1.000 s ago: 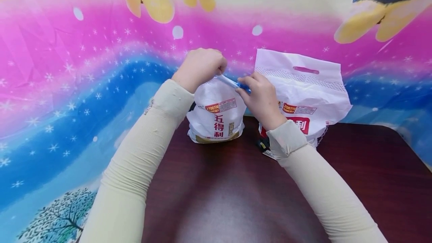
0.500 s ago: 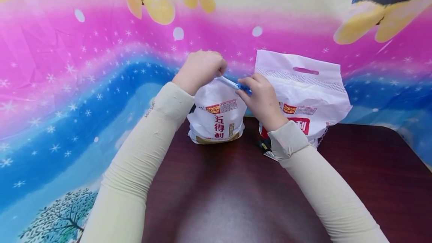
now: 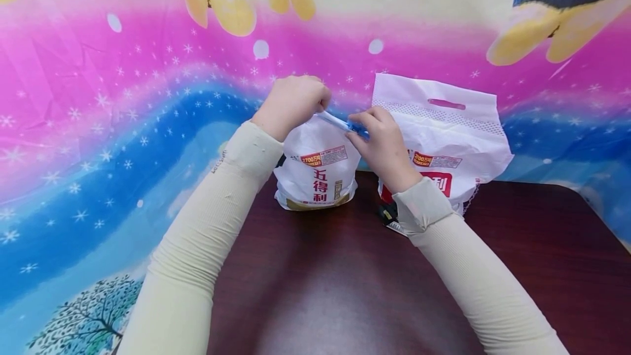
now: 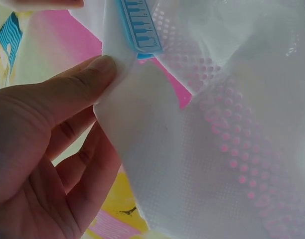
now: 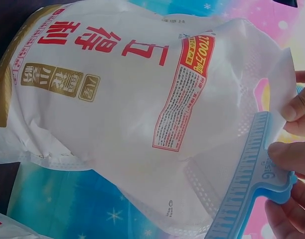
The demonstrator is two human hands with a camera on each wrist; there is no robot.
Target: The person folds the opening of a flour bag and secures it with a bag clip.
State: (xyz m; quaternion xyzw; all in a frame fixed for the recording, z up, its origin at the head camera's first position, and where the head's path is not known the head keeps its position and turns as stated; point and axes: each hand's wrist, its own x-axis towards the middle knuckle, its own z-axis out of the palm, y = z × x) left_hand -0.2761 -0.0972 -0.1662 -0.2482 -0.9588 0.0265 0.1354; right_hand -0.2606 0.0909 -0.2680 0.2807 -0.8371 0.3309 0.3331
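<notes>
A white flour bag (image 3: pixel 296 179) with red lettering stands upright on the table. My left hand (image 3: pixel 296 100) is at its top; the left wrist view shows the thumb and fingers pinching the folded top edge (image 4: pixel 142 114) beside the handle slot. A light blue bag clip (image 5: pixel 244 174) lies across the top of the bag. In the right wrist view my right hand (image 5: pixel 297 164) grips the wide end of this clip between thumb and fingers. The clip's other end (image 4: pixel 141 30) shows near my left thumb. Whether the clip is fastened, I cannot tell.
A second white flour bag (image 3: pixel 443 130) with a handle slot stands to the right, partly behind my right hand. A small black object (image 3: pixel 386 212) lies by its base, partly covered by my sleeve. The dark wooden table (image 3: pixel 325 289) meets a colourful printed backdrop (image 3: pixel 148 97).
Both hands keep their holds on the bag and the clip. The left hand has come slightly lower in the head view; otherwise almost nothing moves.
</notes>
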